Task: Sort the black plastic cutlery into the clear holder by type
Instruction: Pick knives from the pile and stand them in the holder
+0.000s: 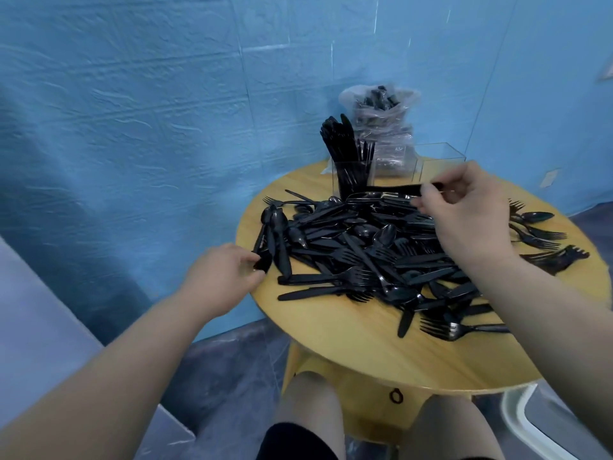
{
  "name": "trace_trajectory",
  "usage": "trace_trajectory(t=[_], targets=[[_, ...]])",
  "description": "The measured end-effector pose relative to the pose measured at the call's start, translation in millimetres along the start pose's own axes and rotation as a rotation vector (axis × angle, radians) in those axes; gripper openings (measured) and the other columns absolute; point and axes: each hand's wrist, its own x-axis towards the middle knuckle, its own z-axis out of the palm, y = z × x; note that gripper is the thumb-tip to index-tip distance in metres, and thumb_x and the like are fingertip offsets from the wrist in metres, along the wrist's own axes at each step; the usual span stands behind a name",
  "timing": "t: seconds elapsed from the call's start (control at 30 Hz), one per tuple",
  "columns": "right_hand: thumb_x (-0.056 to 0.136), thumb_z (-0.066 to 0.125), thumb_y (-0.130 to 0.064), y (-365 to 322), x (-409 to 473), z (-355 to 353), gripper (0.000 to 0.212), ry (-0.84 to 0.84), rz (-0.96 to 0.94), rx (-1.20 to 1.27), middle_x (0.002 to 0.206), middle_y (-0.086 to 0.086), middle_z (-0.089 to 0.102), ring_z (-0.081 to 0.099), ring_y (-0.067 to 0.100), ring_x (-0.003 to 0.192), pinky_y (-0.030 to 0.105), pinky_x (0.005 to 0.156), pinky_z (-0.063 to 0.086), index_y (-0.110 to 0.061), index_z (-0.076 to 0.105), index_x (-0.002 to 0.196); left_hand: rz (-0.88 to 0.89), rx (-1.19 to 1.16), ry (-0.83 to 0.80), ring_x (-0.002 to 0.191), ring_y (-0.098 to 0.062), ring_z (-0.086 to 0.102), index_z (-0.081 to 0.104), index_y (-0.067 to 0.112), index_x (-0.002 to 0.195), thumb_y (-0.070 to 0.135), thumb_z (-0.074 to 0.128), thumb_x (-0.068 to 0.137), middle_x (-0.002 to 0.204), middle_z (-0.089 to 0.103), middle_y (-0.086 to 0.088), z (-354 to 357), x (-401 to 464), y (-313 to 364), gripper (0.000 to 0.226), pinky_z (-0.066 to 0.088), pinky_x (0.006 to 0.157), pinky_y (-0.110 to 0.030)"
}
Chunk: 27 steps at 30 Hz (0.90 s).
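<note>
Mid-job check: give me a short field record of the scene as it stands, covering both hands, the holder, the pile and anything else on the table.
left hand: grips a bunch of black plastic spoons at the table's left edge
right hand: pinches one black plastic piece, held level above the pile; type unclear
clear acrylic holder: left compartment holds upright black cutlery; right compartment looks empty
pile of mixed black forks, knives and spoons: loose, unsorted
round wooden table: carries everything
clear plastic bag of cutlery: behind the holder
</note>
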Motion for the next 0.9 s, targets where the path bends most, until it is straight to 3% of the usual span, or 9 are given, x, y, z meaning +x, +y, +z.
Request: trace_trajectory(t=[0.13,0.33,0.5,0.63,0.73,0.8,0.9], targets=[[0.087,0.062,-0.015,-1,-11,8,0.021,-0.043,0.006,-0.040,0.075,-0.004,0.067,0.070,0.010,0.077,0.044,0.078,0.057,-0.030,0.051,0.077,0.043,-0.088,0.018,0.107,-0.020,0.057,0.063,0.027,0.123,0.033,0.063,0.089,0.117,0.063,0.002,12,-1,0,0.034,0.046,0.089,-0.034],[0.090,0.059,-0.012,-2,-13,7,0.019,0.015,0.052,0.061,0.078,0.001,0.066,0.071,0.011,0.074,0.046,0.078,0.057,-0.028,0.053,0.083,0.108,-0.154,0.064,0.089,-0.012,0.053,0.060,0.033,0.125,0.027,0.063,0.091,0.099,0.059,0.010,20,-1,3,0.035,0.046,0.082,-0.029],[0.089,0.059,-0.008,2,-10,-1,0.023,0.051,0.086,0.062,0.073,-0.003,0.067,0.070,0.011,0.074,0.040,0.078,0.058,-0.030,0.059,0.084,0.252,-0.219,0.139,0.087,-0.008,0.052,0.061,0.033,0.125,0.021,0.061,0.091,0.094,0.057,0.011,2,7,33,0.035,0.045,0.081,-0.027],[0.085,0.064,-0.011,5,-4,-13,0.021,0.098,0.103,0.014,0.076,-0.003,0.068,0.069,0.019,0.081,0.031,0.078,0.056,-0.030,0.061,0.076,0.405,-0.178,0.109,0.097,-0.011,0.054,0.052,0.032,0.135,0.014,0.052,0.094,0.106,0.057,0.009,-14,30,89,0.044,0.045,0.086,-0.028],[0.083,0.066,-0.011,7,-1,-21,0.020,0.138,0.123,0.051,0.075,-0.002,0.068,0.069,0.021,0.081,0.039,0.080,0.057,-0.028,0.062,0.074,0.513,-0.183,0.067,0.120,-0.013,0.051,0.037,0.029,0.145,0.017,0.057,0.094,0.132,0.055,0.007,-21,43,128,0.057,0.040,0.102,-0.029],[0.083,0.066,-0.011,9,1,-26,0.018,0.116,0.110,0.050,0.075,-0.001,0.069,0.069,0.020,0.080,0.041,0.080,0.057,-0.026,0.061,0.074,0.517,-0.135,0.135,0.132,-0.012,0.040,0.031,0.029,0.148,0.022,0.058,0.094,0.145,0.043,0.009,-24,48,133,0.060,0.031,0.107,-0.029],[0.084,0.066,-0.011,12,3,-23,0.023,-0.019,0.064,-0.066,0.075,-0.007,0.067,0.066,0.011,0.078,0.032,0.077,0.054,-0.029,0.060,0.073,0.442,-0.102,0.311,0.134,-0.014,0.030,0.037,0.028,0.144,0.025,0.058,0.093,0.146,0.036,0.007,-20,46,114,0.055,0.025,0.109,-0.030]])
